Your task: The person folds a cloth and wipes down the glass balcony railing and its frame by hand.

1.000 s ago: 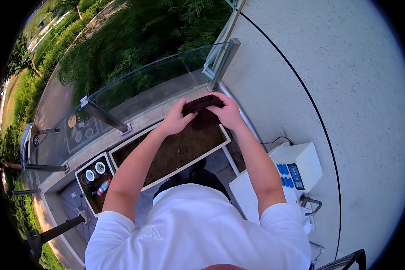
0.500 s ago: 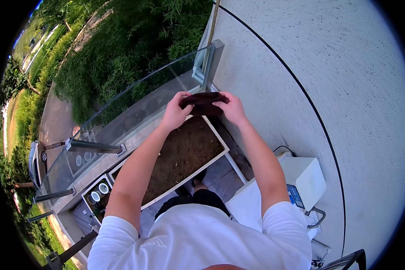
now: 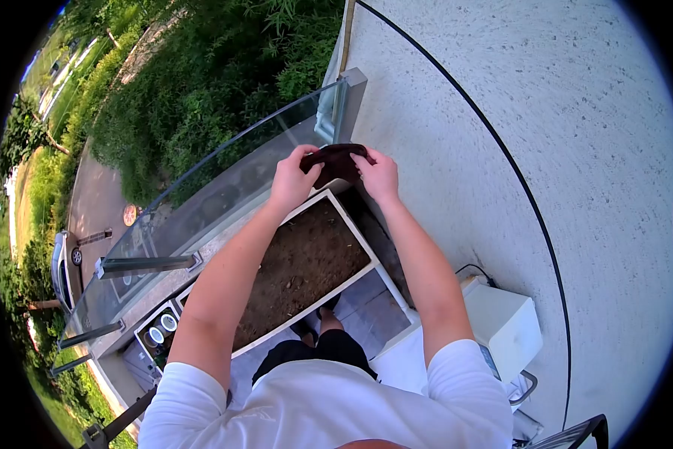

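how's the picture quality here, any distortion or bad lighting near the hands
Head view: strong fisheye bend, black corners; head view: greenery at far left sunlit, soil duller; head view: left hand and right hand clear, no strong blur; head view: the dark red item they hold too dark to show much detail.

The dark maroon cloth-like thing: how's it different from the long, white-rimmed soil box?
The dark maroon cloth-like thing is in the left hand and right hand; the long, white-rimmed soil box stands below. The cloth-like thing is smaller and curvier than the soil box. Both are partly hidden from view.
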Action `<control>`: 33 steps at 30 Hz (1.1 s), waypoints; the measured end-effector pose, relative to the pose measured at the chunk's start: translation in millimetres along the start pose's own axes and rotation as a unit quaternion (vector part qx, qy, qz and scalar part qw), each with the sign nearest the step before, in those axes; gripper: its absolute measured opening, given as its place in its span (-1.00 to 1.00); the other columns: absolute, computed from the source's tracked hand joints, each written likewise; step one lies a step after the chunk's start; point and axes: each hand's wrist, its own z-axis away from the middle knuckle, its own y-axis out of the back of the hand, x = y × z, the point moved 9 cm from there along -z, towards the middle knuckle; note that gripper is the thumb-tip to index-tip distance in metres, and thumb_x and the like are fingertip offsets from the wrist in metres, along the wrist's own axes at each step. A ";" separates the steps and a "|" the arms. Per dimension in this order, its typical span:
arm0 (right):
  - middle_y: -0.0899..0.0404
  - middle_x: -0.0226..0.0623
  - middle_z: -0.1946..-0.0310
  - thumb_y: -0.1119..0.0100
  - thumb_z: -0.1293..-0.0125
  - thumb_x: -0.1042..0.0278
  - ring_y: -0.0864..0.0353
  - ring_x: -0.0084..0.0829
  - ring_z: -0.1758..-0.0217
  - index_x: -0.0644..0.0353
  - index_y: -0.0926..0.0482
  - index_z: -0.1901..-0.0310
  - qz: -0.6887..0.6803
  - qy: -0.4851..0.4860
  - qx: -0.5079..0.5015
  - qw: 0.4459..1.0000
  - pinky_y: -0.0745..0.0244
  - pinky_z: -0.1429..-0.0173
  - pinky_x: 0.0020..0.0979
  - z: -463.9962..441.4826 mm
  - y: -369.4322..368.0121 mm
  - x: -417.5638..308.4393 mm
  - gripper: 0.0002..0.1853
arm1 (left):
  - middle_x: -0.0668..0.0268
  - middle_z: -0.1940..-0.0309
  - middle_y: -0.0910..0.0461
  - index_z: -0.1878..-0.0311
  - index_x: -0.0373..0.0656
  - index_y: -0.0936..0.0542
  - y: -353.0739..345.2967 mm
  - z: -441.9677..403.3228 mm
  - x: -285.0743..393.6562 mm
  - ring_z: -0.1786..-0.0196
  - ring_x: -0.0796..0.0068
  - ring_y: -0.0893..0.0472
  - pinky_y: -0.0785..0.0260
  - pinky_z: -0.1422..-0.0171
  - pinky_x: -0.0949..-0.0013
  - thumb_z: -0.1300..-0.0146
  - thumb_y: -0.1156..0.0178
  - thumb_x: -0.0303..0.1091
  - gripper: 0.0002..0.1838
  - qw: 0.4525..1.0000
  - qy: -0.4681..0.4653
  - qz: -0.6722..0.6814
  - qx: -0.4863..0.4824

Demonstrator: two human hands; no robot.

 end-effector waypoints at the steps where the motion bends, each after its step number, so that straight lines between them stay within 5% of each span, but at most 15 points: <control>1: -0.76 -0.34 0.42 -0.42 -0.31 0.18 -0.67 -0.46 0.39 0.07 -0.79 -0.04 -0.008 -0.007 0.006 1.000 -0.56 0.17 -0.38 -6.3 -0.3 6.0 -0.69 | 0.12 0.24 -0.77 -0.16 -0.20 -0.57 -2.0 -7.9 0.9 0.23 0.34 -0.76 -0.59 0.07 0.31 -0.36 -0.37 -0.43 -0.65 1.000 -0.004 -0.029 -0.010; 5: -0.79 -0.27 0.35 -0.38 -0.35 0.23 -0.72 -0.50 0.31 0.11 -0.78 -0.05 0.013 0.016 0.024 0.999 -0.59 0.11 -0.38 -36.7 2.8 13.2 -0.71 | 0.11 0.32 -0.76 -0.16 -0.16 -0.56 -6.7 -40.1 2.5 0.31 0.32 -0.75 -0.56 0.13 0.31 -0.35 -0.39 -0.43 -0.65 0.997 -0.014 -0.074 -0.026; 10: -0.83 -0.24 0.23 -0.33 -0.39 0.34 -0.77 -0.46 0.19 0.21 -0.75 -0.10 -0.141 -0.049 0.043 0.988 -0.61 0.01 -0.38 -78.6 -6.1 31.1 -0.70 | 0.08 0.02 -0.69 -0.14 -0.13 -0.55 -16.5 -76.4 27.1 0.07 0.07 -0.73 -0.61 -0.01 0.17 -0.37 -0.31 -0.48 -0.69 0.977 -0.172 -0.122 0.010; 13: -0.82 -0.28 0.16 -0.31 -0.41 0.39 -0.76 -0.46 0.11 0.27 -0.73 -0.13 -0.194 0.011 0.061 0.979 -0.59 -0.08 -0.39 -108.9 -9.4 27.8 -0.69 | 0.11 -0.08 -0.63 -0.13 -0.09 -0.58 -26.4 -84.9 50.2 0.00 0.01 -0.70 -0.60 -0.06 0.12 -0.36 -0.30 -0.49 -0.70 0.952 -0.243 -0.184 -0.010; 17: -0.79 -0.24 0.05 -0.29 -0.42 0.41 -0.72 -0.49 -0.02 0.35 -0.59 -0.30 -0.235 0.041 0.104 0.966 -0.54 -0.20 -0.41 -123.7 -10.8 0.3 -0.55 | 0.20 -0.09 -0.60 -0.17 -0.03 -0.62 -26.8 -100.8 60.1 -0.05 0.08 -0.67 -0.52 -0.15 0.12 -0.15 -0.34 -0.53 -0.53 0.898 -0.304 -0.318 -0.004; 18: -0.75 -0.19 -0.02 -0.30 -0.43 0.42 -0.70 -0.45 -0.09 0.39 -0.37 -0.47 -0.256 0.020 0.083 0.963 -0.52 -0.26 -0.41 -122.9 -15.7 -6.8 -0.37 | 0.22 -0.08 -0.61 -0.18 -0.03 -0.63 -24.1 -101.9 68.2 -0.06 0.12 -0.67 -0.50 -0.17 0.15 -0.11 -0.35 -0.52 -0.50 0.879 -0.333 -0.342 0.014; 21: -0.69 -0.13 -0.12 -0.28 -0.46 0.41 -0.67 -0.40 -0.16 0.43 -0.18 -0.55 -0.286 -0.010 0.138 0.948 -0.50 -0.33 -0.39 -112.4 -17.2 -12.2 -0.27 | 0.29 -0.05 -0.63 -0.20 -0.06 -0.66 -20.3 -109.4 76.4 -0.09 0.28 -0.65 -0.39 -0.22 0.24 -0.05 -0.36 -0.50 -0.45 0.835 -0.389 -0.385 0.065; 24: -0.55 -0.04 -0.30 -0.23 -0.51 0.41 -0.58 -0.33 -0.32 0.42 -0.04 -0.60 -0.328 0.092 0.098 0.935 -0.45 -0.42 -0.33 -108.7 -33.2 -15.6 -0.22 | 0.34 0.01 -0.65 -0.18 -0.06 -0.68 -14.2 -115.7 82.2 -0.05 0.33 -0.65 -0.35 -0.22 0.21 -0.10 -0.37 -0.46 -0.51 0.822 -0.399 -0.397 0.082; 27: -0.43 0.08 -0.40 -0.17 -0.54 0.38 -0.44 -0.21 -0.49 0.39 0.01 -0.63 -0.237 0.206 0.098 0.944 -0.34 -0.53 -0.21 -92.8 -40.9 -31.5 -0.22 | 0.35 0.05 -0.66 -0.13 -0.06 -0.70 -13.1 -114.6 80.4 -0.02 0.33 -0.65 -0.35 -0.20 0.20 -0.19 -0.37 -0.42 -0.60 0.823 -0.397 -0.395 0.099; 28: -0.21 0.21 -0.50 -0.14 -0.56 0.31 -0.23 0.01 -0.62 0.34 0.05 -0.65 -0.162 0.230 0.078 0.956 -0.21 -0.61 -0.14 -95.1 -48.4 -32.6 -0.20 | 0.33 0.04 -0.66 -0.14 -0.05 -0.70 -12.0 -114.4 80.6 -0.03 0.32 -0.65 -0.36 -0.19 0.18 -0.22 -0.38 -0.41 -0.61 0.826 -0.394 -0.391 0.101; 31: -0.01 0.26 -0.57 -0.15 -0.57 0.25 -0.10 0.20 -0.64 0.28 0.01 -0.65 -0.014 0.266 0.128 0.955 -0.15 -0.63 -0.11 -86.9 -51.2 -52.2 -0.22 | 0.31 0.03 -0.66 -0.15 -0.04 -0.70 -6.5 -116.4 82.4 -0.04 0.29 -0.64 -0.36 -0.18 0.16 -0.28 -0.37 -0.37 -0.65 0.835 -0.385 -0.378 0.109; 33: -0.01 0.27 -0.51 -0.19 -0.53 0.28 -0.19 0.26 -0.54 0.25 -0.07 -0.64 0.018 0.266 0.136 0.954 -0.25 -0.56 -0.07 -95.9 -49.9 -60.8 -0.23 | 0.32 0.04 -0.67 -0.13 -0.05 -0.71 -2.8 -118.8 84.5 -0.04 0.29 -0.63 -0.34 -0.17 0.16 -0.30 -0.37 -0.35 -0.67 0.842 -0.377 -0.368 0.117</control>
